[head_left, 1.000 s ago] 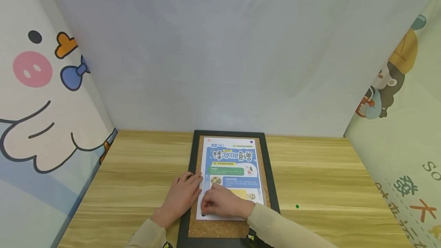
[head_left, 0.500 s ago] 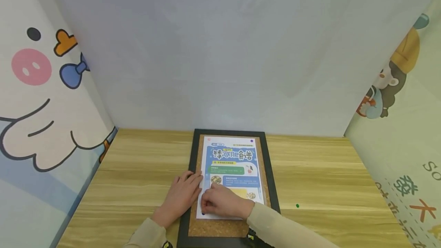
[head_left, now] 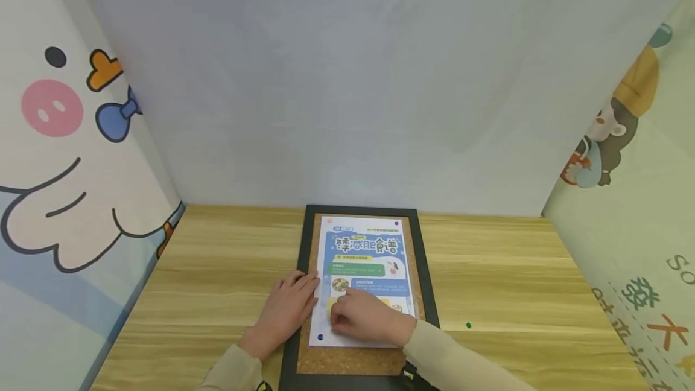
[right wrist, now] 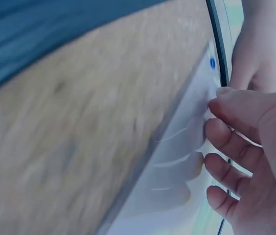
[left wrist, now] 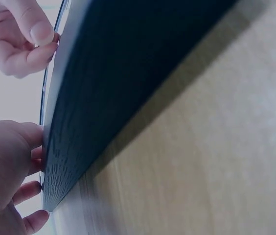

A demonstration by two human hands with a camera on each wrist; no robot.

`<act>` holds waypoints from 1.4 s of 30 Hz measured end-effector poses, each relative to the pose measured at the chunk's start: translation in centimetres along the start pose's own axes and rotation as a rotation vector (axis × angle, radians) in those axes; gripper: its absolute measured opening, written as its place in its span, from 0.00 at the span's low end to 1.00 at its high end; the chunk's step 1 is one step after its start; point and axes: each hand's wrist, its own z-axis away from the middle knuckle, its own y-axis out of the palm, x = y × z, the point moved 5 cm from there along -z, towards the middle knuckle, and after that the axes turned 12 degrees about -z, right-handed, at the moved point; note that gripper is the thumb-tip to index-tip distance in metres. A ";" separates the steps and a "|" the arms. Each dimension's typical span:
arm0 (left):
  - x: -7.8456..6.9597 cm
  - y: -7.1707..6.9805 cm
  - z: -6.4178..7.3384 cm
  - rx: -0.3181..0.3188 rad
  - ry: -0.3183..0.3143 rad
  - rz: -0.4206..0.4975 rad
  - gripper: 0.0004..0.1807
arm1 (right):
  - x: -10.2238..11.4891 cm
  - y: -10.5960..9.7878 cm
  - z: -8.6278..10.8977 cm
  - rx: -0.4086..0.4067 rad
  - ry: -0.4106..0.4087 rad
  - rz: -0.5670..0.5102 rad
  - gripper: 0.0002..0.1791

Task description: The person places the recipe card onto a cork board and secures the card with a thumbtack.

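Observation:
A printed poster (head_left: 369, 240) lies on a cork board (head_left: 347, 362) with a black frame (head_left: 430, 294). My left hand (head_left: 288, 309) rests on the frame's left side, its fingertips at the poster's left edge. Over the lower part of the poster is my right hand (head_left: 366, 317), its fingers loosely bent and nothing seen between them. To its left, a dark blue pushpin (head_left: 320, 337) sits in the poster's lower left corner. A pink pushpin (head_left: 329, 221) and a purple pushpin (head_left: 396, 222) sit in the top corners. My right fingertips (right wrist: 218, 131) hang close over the paper in the right wrist view.
A small green pushpin (head_left: 469, 325) lies on the wooden table (head_left: 505, 270), right of the board. Behind the table hangs a plain pale curtain (head_left: 347, 89). Cartoon-printed cloths flank the table on both sides.
My right hand has let go of the dark blue pushpin and moved a little to the right, leaving the pin in plain sight. The left hand has stayed in place.

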 end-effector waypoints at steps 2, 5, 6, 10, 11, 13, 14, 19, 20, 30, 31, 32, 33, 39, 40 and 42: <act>0.0 0.1 0.0 0.018 -0.009 -0.009 0.22 | -0.5 -0.6 0.7 -0.020 0.018 -0.014 0.06; 0.1 0.3 -0.1 0.040 -0.016 -0.011 0.23 | -1.2 -1.4 1.8 -0.037 0.070 -0.042 0.06; 0.1 0.3 -0.1 0.043 -0.017 -0.011 0.23 | -1.4 -1.7 2.2 -0.041 0.089 -0.057 0.06; 0.0 0.3 0.0 0.042 -0.017 -0.014 0.23 | -2.1 -2.7 3.5 -0.056 0.141 -0.099 0.05; 0.0 0.3 0.0 0.042 -0.018 -0.016 0.23 | -2.3 -2.9 3.8 -0.062 0.150 -0.110 0.05; 0.0 0.3 0.0 0.045 -0.019 -0.017 0.23 | -2.7 -3.3 4.5 -0.077 0.161 -0.123 0.05; 0.0 0.3 0.0 0.048 -0.021 -0.016 0.23 | -2.9 -3.5 4.9 -0.087 0.161 -0.120 0.05; 0.0 0.4 0.0 0.060 -0.024 -0.015 0.23 | -4.2 -4.3 6.7 -0.122 0.193 -0.120 0.04; 0.0 0.4 0.0 0.059 -0.023 -0.016 0.23 | -4.4 -4.5 7.0 -0.130 0.201 -0.120 0.04; -0.1 0.4 0.1 0.068 -0.037 -0.032 0.23 | -5.9 -6.2 10.9 -0.197 0.310 -0.206 0.03; -0.1 0.4 0.1 0.067 -0.036 -0.030 0.23 | -6.0 -6.4 11.3 -0.198 0.318 -0.219 0.03; -0.1 0.3 0.1 0.066 -0.033 -0.028 0.23 | -6.2 -6.5 11.7 -0.203 0.326 -0.226 0.03; -0.1 0.3 0.1 0.065 -0.030 -0.027 0.23 | -6.3 -6.6 12.1 -0.206 0.335 -0.232 0.03; 0.0 0.1 0.0 0.053 -0.014 -0.022 0.23 | -7.2 -7.2 14.3 -0.231 0.387 -0.261 0.04; 0.0 0.1 -0.1 0.052 -0.013 -0.024 0.23 | -7.4 -7.3 14.8 -0.236 0.390 -0.266 0.04; 0.0 0.1 -0.1 0.047 -0.012 -0.017 0.23 | -7.6 -7.5 15.6 -0.249 0.388 -0.267 0.04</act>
